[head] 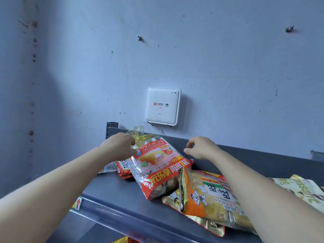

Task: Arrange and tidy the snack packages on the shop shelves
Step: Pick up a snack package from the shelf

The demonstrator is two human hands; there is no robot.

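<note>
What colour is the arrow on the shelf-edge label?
Red arrow, on a yellow patch; head view.

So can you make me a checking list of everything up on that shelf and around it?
Surface: grey metal shelf, with a clear price strip along its front edge.
Job's things: red pie bag with a gold twisted top, lying on a smaller red packet; orange and gold rice cracker bags overlapping beside it.
Clutter: pale yellow-green packet at the far right; red arrow tag on the shelf edge.
Grippers: left hand touching the pie bag's upper corner; right hand open, just off the bag.
Cables: a thin wire under the router.
Surroundings: white WiFi router on a scuffed blue-grey wall with bare screws.
</note>
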